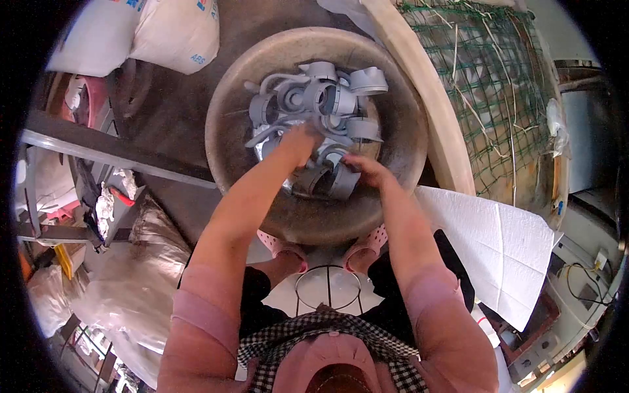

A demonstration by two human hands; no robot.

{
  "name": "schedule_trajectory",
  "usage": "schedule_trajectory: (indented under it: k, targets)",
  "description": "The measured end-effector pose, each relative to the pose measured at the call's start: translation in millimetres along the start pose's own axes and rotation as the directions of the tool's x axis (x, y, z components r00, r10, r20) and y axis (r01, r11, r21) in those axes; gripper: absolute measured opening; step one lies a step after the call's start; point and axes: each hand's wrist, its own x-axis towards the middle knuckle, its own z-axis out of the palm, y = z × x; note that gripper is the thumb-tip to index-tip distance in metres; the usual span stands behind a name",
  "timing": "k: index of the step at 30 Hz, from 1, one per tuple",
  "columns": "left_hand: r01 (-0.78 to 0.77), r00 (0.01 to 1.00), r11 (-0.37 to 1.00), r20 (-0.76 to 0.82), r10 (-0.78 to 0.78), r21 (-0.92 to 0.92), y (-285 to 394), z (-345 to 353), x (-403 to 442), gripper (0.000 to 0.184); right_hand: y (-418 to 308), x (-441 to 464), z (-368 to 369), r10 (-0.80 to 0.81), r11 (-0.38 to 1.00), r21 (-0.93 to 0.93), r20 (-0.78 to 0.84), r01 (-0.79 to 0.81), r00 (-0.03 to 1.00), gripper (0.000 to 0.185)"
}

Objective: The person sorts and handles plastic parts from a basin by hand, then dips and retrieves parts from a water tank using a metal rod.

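Grey molded plastic parts (367, 80), shaped like round cups with curved handle-like arms, lie in a loose heap inside a wide brown basin (226, 154). My left hand (301, 143) reaches into the middle of the heap, its fingers closed around a grey plastic part (283, 122) and partly hidden among the pieces. At the heap's near right side, my right hand (369, 169) has its fingers curled against the rim of another grey plastic part (343, 181). Something shiny and pale shows beneath the parts.
White sacks (177, 33) stand at the upper left. A metal frame bar (118, 157) runs toward the basin's left. Right of it are a pale padded edge (426, 92), green netting (478, 85) and a white foam sheet (495, 245). Pink clogs (367, 249) stand below the basin.
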Motion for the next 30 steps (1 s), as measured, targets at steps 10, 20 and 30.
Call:
schedule_trajectory:
  k: [10, 20, 30]
  targets:
    - [0.038, 0.996, 0.967, 0.084, -0.018, -0.250, -40.1, 53.3, -45.2, 0.055, 26.3, -0.3, 30.0, 0.000, 0.905, -0.410, -0.257, -0.109, 0.966, 0.054]
    - [0.104, 0.976, 0.994, -0.186, -0.110, -0.040, -57.4, 82.7, -30.7, 0.062, -3.1, -17.8, 87.2, -0.604, 0.247, -0.956, -0.279, -0.158, 0.746, 0.063]
    - [0.209, 0.978, 0.977, -0.009, -0.210, -0.048, -63.6, 70.2, 17.2, 0.042, -43.4, 15.9, 81.9, -0.535, -0.227, -0.944, -0.084, -0.239, 0.841, 0.033]
